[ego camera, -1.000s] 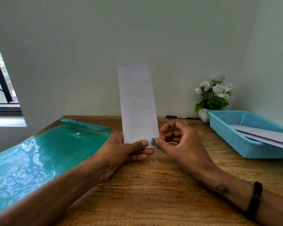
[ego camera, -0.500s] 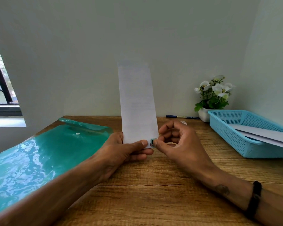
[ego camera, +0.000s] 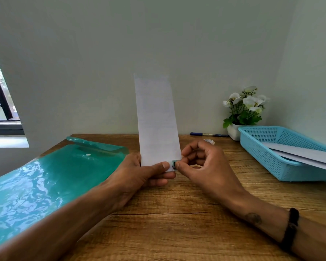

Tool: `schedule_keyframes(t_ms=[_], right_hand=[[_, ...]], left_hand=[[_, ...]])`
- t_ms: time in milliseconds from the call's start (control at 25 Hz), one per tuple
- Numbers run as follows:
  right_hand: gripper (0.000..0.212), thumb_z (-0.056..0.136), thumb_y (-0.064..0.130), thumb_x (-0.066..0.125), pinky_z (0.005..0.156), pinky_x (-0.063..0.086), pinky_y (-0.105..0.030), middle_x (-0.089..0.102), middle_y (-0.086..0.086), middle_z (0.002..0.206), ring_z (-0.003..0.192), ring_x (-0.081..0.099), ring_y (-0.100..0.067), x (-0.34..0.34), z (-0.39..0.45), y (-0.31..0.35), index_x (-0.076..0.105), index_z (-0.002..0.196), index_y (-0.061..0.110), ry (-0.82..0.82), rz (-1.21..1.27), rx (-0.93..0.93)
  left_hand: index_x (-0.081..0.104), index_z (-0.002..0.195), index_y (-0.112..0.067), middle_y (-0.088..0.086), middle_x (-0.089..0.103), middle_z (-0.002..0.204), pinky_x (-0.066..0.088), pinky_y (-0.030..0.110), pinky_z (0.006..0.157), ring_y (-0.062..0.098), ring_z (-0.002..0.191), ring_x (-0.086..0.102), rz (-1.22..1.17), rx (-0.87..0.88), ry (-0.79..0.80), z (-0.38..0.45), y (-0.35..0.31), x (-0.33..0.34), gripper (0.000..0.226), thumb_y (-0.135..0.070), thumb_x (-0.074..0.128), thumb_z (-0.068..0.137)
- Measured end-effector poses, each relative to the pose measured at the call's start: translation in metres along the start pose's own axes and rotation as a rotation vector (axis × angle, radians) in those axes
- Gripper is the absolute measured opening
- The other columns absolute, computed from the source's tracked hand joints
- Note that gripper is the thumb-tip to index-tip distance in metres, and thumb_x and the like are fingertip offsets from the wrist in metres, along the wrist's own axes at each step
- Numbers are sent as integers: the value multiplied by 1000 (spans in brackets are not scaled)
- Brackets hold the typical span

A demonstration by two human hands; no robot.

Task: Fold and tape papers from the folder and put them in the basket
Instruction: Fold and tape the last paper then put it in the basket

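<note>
The wooden desk [ego camera: 177, 223] spans the lower view, backed by a plain wall. On its left side lies the teal folder [ego camera: 45, 181], flap end toward the wall, partly under my left forearm. At the right edge sits the blue basket [ego camera: 260, 140], holding 2 folded white papers [ego camera: 305, 153] that jut over its near rim. A potted plant [ego camera: 243, 110] with white flowers stands just behind the basket, and a blue pen [ego camera: 209, 134] lies along the wall to its left.

The folded paper [ego camera: 156, 119] stands upright above the desk centre, between my 2 hands. My left hand [ego camera: 137, 176] grasps its bottom edge, thumb across the front, fingers behind. My right hand [ego camera: 205, 166] is just beside the paper's lower right corner, thumb and forefinger pinched on a small greenish piece of tape [ego camera: 174, 164] touching that corner; the other fingers are curled. A tape roll [ego camera: 209, 141] is partly visible behind my right hand. A black band [ego camera: 290, 228] circles my right wrist.
</note>
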State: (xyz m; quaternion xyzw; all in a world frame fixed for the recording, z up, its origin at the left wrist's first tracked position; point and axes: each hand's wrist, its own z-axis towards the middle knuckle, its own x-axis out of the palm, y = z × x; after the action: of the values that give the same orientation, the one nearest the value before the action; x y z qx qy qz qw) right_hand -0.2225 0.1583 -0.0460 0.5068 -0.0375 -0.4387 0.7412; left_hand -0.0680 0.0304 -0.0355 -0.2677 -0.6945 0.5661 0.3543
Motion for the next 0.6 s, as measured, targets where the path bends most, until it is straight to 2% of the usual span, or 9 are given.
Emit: schedule_keyframes(t_ms=[280, 600], right_hand=[[30, 82, 23, 86, 72, 61, -20, 74, 7, 86, 83, 72, -2, 0, 0, 0, 65, 103, 25, -2, -17, 1], [34, 80, 28, 88, 72, 61, -19, 75, 5, 86, 83, 73, -1, 0, 0, 0, 64, 104, 26, 2, -33, 16]], left_hand=[[54, 137, -5, 16, 79, 109, 66, 28, 72, 27, 100, 78, 9, -8, -4, 0, -1, 1, 56, -10, 75, 86], [58, 133, -4, 17, 79, 110, 64, 31, 77, 27, 102, 77, 37, 8, 21, -1, 0, 2, 46, -9, 72, 90]])
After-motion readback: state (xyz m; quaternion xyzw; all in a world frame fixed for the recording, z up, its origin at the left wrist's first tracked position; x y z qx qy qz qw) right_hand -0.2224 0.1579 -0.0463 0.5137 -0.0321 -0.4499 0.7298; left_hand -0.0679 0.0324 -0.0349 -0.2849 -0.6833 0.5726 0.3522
